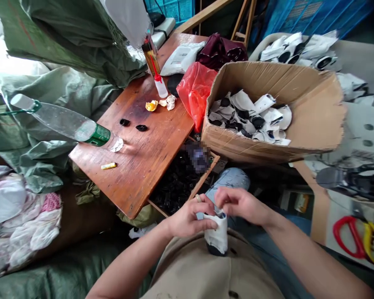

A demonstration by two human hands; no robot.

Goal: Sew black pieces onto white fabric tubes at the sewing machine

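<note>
A white tube-like piece point(216, 234) with a dark lower end is held in front of the body, on the near side of the cardboard box point(239, 147), which is taken here as the landmark. Its long axis is seen to run from the mouth, which is turned toward the box, down to the dark end, which is turned toward the wearer's belly. By the left hand point(188, 216) the piece is gripped narrowly at the mouth, with the thumb laid across its front and the fingers behind. The right hand point(243, 205) is placed at the opposite edge of the mouth, with its fingers bent and close together; whether the rim is pinched by them cannot be told. Therefore the body of the piece lies below both hands, away from the box, and the left hand is judged the nearer one. Inside the box, similar white pieces point(247, 112) are heaped. To the left of the box, a wooden table point(162, 141) is seen, with small black parts point(171, 182) in its drawer.
</note>
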